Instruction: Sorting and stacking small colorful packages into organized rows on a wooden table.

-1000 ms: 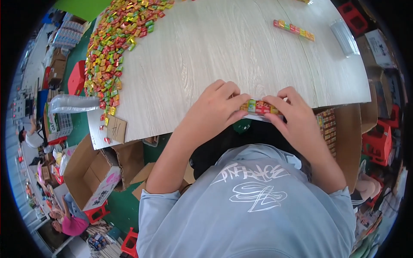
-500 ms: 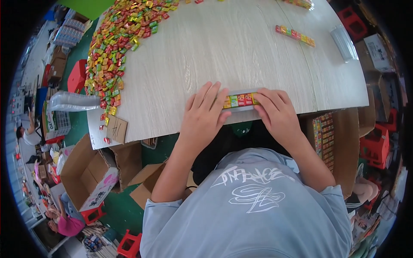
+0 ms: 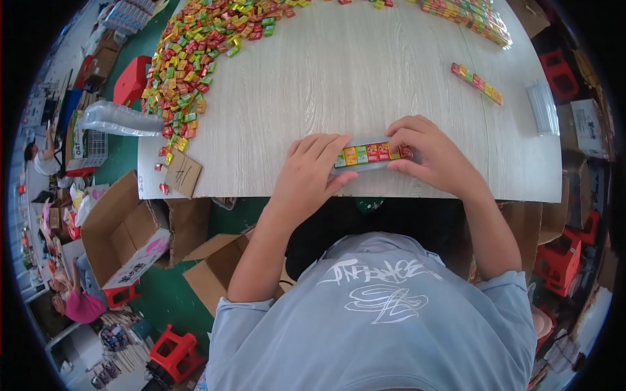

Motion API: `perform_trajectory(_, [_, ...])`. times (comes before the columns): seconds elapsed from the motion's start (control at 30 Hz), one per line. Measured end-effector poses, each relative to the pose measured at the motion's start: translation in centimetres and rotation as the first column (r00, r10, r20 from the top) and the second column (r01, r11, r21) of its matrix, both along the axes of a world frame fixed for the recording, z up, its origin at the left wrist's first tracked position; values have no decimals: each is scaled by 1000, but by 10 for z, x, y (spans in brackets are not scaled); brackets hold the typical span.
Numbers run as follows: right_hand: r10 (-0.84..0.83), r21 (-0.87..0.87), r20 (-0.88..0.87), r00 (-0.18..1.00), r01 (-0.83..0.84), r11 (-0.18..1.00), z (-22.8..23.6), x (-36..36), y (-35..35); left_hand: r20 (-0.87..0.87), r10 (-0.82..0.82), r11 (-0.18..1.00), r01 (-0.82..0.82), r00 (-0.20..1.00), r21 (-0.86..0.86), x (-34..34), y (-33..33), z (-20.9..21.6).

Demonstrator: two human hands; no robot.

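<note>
A narrow clear plastic tray point(image 3: 362, 167) lies along the near part of the table, holding a row of small square wrapped sweets point(image 3: 372, 153) in green, yellow, orange and red. My left hand point(image 3: 310, 168) grips the left end, fingers over the far side and thumb along the near side. At the right end, my right hand point(image 3: 433, 155) bends its fingers over the sweets and has its thumb at the near edge. The left tip of the tray is hidden under my left hand.
Loose wrapped sweets point(image 3: 189, 72) are heaped along the table's left side. At the right lie one filled row point(image 3: 476, 83), a stack of filled rows point(image 3: 469, 19) and nested clear trays point(image 3: 543, 107). More trays point(image 3: 122, 119) overhang the left edge near a cardboard piece point(image 3: 183, 174). Open cardboard boxes point(image 3: 127, 238) stand below.
My right hand has drawn its fingers up and bent them more, uncovering sweets at the right end. My left hand keeps its hold. The whole view has shifted slightly.
</note>
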State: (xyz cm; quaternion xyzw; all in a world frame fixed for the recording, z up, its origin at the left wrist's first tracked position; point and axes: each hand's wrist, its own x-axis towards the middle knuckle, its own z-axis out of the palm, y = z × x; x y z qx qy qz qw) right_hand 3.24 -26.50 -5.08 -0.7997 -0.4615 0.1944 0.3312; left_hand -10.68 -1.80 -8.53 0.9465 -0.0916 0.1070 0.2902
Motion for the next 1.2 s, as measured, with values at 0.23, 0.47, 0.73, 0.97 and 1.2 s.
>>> perform_trajectory(0.23, [92,-12,26,995,-92,996,7,8,2,-38,-29,1000,29,999,-7,6,2,15])
perform_trajectory(0.47, [139,48,419,897,-175,983,-3,2,1,-92,-13,1000,16,996,24,8,-1,24])
perform_trajectory(0.73, [199,-10,470,860,-220,975,10,11,-5,-143,2,1000,-1,990,11,13,-3,28])
perform_trajectory(0.97, [56,85,490,870,-112,990,17,45,-52,-204,53,988,-81,977,-131,14,-4,25])
perform_trajectory(1.2, [-398,132,558,728,396,909,4,130,-148,-198,56,953,-112,979,-282,14,4,7])
